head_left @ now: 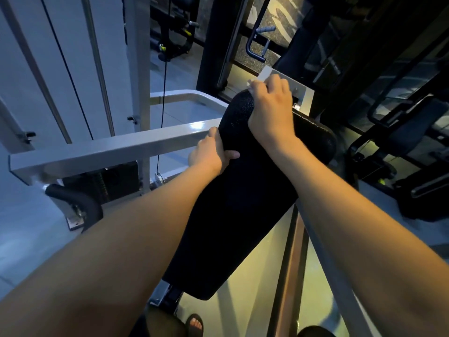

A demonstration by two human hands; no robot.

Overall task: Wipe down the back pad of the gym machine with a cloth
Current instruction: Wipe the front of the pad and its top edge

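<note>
Head view: left grip (209, 152) clamped on left edge of black padded back pad (243, 203); right grip (272, 108) clamped on white cloth (251, 83), far end.

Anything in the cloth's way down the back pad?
Only the left hand: it grips the left edge of the back pad, thumb on its face, below the right hand holding the cloth at the top. Nothing else visible.

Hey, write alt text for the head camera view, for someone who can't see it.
Seen from above, a person's right hand holds a white cloth over the top end of a black back pad, while the left hand grips the pad's left edge. A grey frame bar runs off to the left.
</note>
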